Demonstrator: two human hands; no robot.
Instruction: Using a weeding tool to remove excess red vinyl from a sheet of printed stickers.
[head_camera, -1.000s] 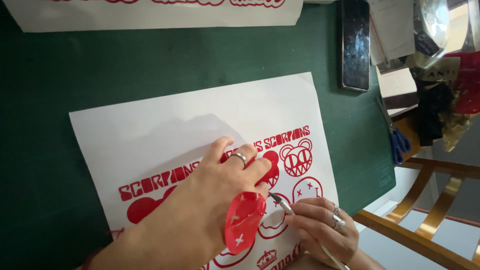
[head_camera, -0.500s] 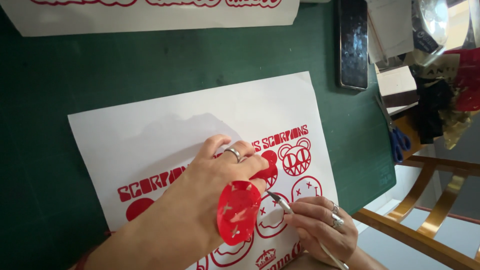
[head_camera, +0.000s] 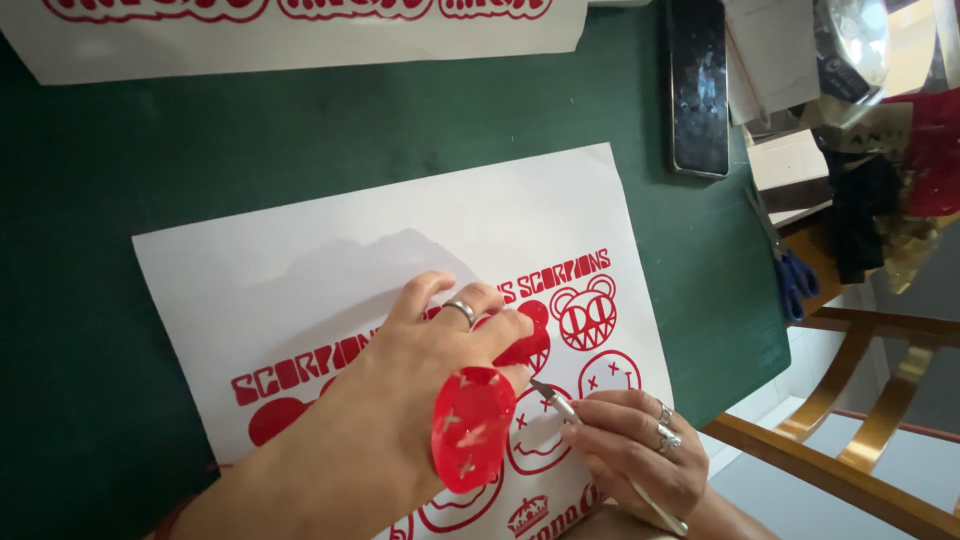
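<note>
Red vinyl scrap (head_camera: 472, 428): an oval of peeled film with small cross-shaped holes, stuck to the thumb side of the left hand and curling up off the sheet.
Left hand (head_camera: 425, 370): spread flat, fingers pressing the sheet (head_camera: 330, 270) down; a ring on one finger.
Right hand (head_camera: 640, 455): fingers pinched together on a thin weeding tool (head_camera: 553, 396), held like a pen; rings on two fingers.
Tool tip: touching a face design just beside the left thumb, under the scrap's upper edge.
Sheet: white backing with red lettering and round face designs, lying under both hands on the green table (head_camera: 150, 170).
Done, as judged: the upper part of the sheet, beyond the left fingertips, is bare white, so the film there appears already stripped; the face designs (head_camera: 585, 315) beyond the right hand read clean, with eyes and mouths open.
Left, as judged: solid red blobs near the left wrist and partly hidden designs under the hands look unweeded; how many cannot be told.
Second sheet (head_camera: 300, 20): well beyond the hands at the far table edge, red outlined lettering.
Phone (head_camera: 697, 85): dark, face up, well beyond the right hand.
Scissors (head_camera: 790, 270): blue-handled, at the table edge to the right of the right hand.
Containers: none shows clearly; the clutter past the phone is too jumbled to tell.
</note>
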